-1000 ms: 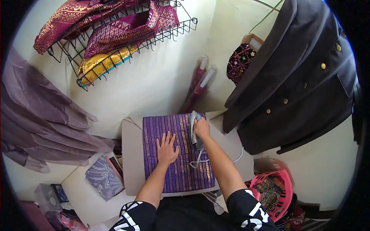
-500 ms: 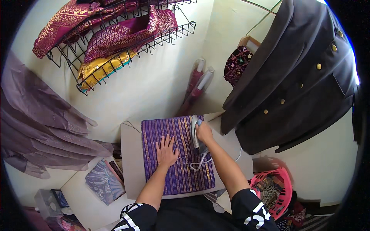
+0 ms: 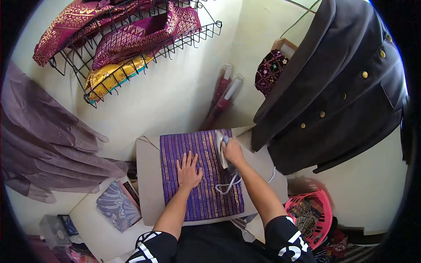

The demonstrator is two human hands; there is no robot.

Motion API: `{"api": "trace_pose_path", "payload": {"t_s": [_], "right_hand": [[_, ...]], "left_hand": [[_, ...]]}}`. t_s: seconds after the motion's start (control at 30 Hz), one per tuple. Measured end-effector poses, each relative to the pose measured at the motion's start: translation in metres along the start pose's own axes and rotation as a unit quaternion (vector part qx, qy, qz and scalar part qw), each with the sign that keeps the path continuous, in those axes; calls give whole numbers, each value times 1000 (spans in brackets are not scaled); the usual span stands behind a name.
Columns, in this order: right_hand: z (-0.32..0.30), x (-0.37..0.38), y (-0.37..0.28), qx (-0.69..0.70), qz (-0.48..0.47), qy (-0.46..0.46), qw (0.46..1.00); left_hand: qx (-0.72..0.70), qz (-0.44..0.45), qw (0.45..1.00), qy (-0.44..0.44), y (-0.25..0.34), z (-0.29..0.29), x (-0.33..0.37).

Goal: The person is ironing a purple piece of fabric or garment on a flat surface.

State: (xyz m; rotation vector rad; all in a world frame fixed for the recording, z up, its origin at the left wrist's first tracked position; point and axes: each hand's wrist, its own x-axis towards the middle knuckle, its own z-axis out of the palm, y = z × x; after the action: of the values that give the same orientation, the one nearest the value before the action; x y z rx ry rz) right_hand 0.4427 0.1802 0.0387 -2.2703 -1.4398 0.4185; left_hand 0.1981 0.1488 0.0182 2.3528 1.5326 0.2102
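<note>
A purple cloth with gold stripes (image 3: 206, 199) lies flat over a beige padded ironing surface (image 3: 149, 184). My left hand (image 3: 189, 172) rests palm down on the cloth's middle, fingers spread. Toward the far right edge of the cloth, my right hand (image 3: 233, 151) is wrapped round the handle of a clothes iron (image 3: 222, 153), which is slightly blurred. The iron's sole sits on the cloth with its tip pointing away from me. From its heel a pale cord (image 3: 226, 189) loops over the cloth and runs off to the right.
A dark jacket with gold buttons (image 3: 324, 96) hangs close on the right. Below it stands a pink basket of clothes (image 3: 325, 215). Purple sheer fabric (image 3: 48, 140) hangs at left, above a folded blue patterned cloth (image 3: 117, 206). A wire rack (image 3: 83, 74) holds fabrics.
The iron and my right hand have shifted very slightly to the left, and the cord loop has changed shape a little. My left hand stays in place on the cloth.
</note>
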Motion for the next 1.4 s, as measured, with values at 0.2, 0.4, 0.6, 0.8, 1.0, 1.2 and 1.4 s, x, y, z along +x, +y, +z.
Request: {"api": "trace_pose_path", "payload": {"t_s": [0.2, 0.4, 0.6, 0.8, 1.0, 1.2, 1.4], "right_hand": [[-9, 5, -4, 29, 9, -1, 1000], [-15, 22, -20, 14, -12, -37, 999], [-38, 44, -28, -82, -119, -154, 977], [-42, 48, -93, -146, -190, -167, 956], [3, 49, -128, -176, -240, -210, 931], [6, 67, -116, -160, -218, -189, 944], [-1, 61, -127, -204, -287, -259, 899]], "left_hand": [[-5, 0, 1000, 7, 2, 2, 3], [-21, -4, 1000, 8, -9, 4, 0], [-34, -75, 996, 41, -32, -4, 2], [-19, -69, 995, 70, -48, -10, -5], [-10, -73, 994, 75, -46, -12, -2], [6, -78, 995, 56, -48, -11, -2], [5, -89, 995, 47, -48, -13, -1]]}}
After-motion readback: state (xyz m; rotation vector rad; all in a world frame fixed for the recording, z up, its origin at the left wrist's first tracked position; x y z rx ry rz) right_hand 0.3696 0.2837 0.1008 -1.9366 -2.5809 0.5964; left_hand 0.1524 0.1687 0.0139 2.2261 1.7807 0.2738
